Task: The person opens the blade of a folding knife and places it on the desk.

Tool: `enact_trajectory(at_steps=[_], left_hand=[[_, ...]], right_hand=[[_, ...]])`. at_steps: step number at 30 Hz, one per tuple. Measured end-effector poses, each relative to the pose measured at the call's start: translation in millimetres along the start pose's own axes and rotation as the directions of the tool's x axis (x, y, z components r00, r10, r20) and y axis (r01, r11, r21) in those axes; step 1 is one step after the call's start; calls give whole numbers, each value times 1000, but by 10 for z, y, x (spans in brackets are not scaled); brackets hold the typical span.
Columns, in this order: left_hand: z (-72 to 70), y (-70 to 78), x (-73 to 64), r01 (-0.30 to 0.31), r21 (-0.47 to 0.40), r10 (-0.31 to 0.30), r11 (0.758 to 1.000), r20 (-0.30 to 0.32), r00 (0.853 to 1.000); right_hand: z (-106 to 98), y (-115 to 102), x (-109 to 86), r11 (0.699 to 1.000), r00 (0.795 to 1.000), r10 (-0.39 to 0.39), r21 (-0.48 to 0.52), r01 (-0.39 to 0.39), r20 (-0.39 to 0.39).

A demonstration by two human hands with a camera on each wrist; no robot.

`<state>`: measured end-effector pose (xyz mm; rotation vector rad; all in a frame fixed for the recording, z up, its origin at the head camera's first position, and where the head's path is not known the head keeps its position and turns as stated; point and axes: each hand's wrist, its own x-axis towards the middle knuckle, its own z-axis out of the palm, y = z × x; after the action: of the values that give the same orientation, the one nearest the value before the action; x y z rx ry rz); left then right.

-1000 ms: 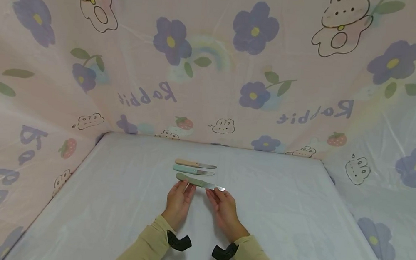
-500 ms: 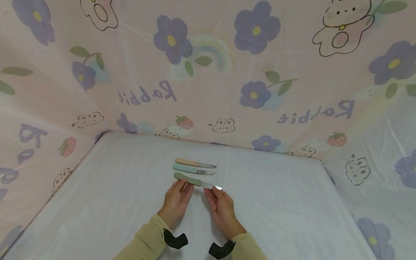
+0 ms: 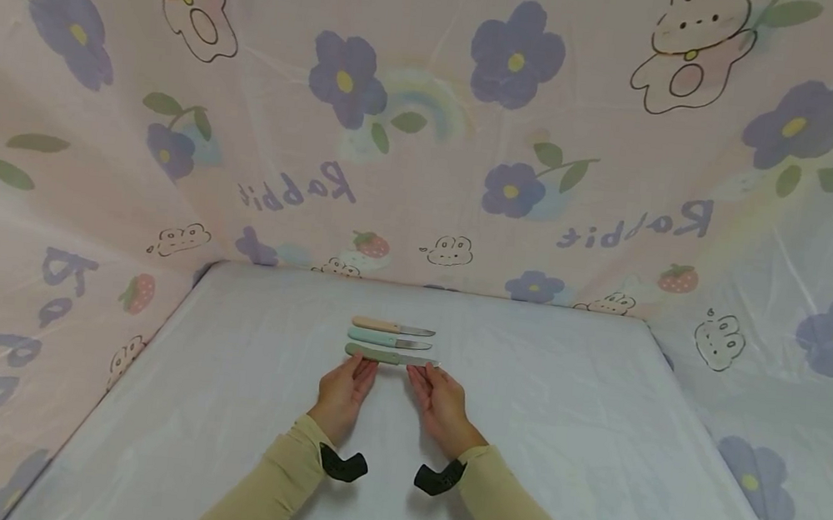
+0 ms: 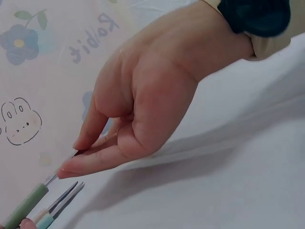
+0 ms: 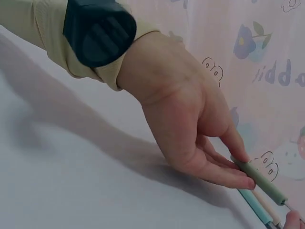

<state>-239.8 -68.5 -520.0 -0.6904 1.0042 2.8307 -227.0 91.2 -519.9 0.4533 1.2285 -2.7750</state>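
A green-handled knife (image 3: 377,355) is held level by both hands, its blade toward the right. My left hand (image 3: 344,391) pinches the handle; in the right wrist view this hand (image 5: 183,119) has thumb and fingers on the green handle (image 5: 259,180). My right hand (image 3: 443,405) pinches the blade near its tip; the left wrist view shows this hand (image 4: 147,90) with its fingertips covering most of the blade. Just beyond lie a mint-handled knife (image 3: 375,338) and a beige-handled knife (image 3: 378,324), parallel, blades also rightward. Whether the green knife touches the table I cannot tell.
A white-covered table (image 3: 594,445) carries the knives near its far middle. Patterned curtain sheets (image 3: 419,151) with flowers and rabbits rise at the back and both sides. Black devices (image 3: 344,464) sit on both wrists, over beige sleeves.
Both hands have carried the green-handled knife slightly left and away from the body, closer to the mint-handled knife. Its tilt has lessened, so it now lies nearly parallel to the other two, which stay put.
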Motion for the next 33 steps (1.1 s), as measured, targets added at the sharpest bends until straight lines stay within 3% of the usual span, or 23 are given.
enact_trajectory(at_steps=[9,20,26,33], left_hand=[[-30,87,131,30,120,-26,992,-28,999],[-62,119,219,42,268,-35,963,-32,999],[-121,118,190,76,296,-58,952,-70,996],[-74,197,214,109,292,-96,950,-59,994]], right_hand=[[46,-10,119,997,998,21,-72,-25,-56],[72,39,235,987,990,53,-145,-71,-127],[46,112,252,974,985,79,-200,-110,-154],[62,71,301,969,980,89,-212,-127,-180]])
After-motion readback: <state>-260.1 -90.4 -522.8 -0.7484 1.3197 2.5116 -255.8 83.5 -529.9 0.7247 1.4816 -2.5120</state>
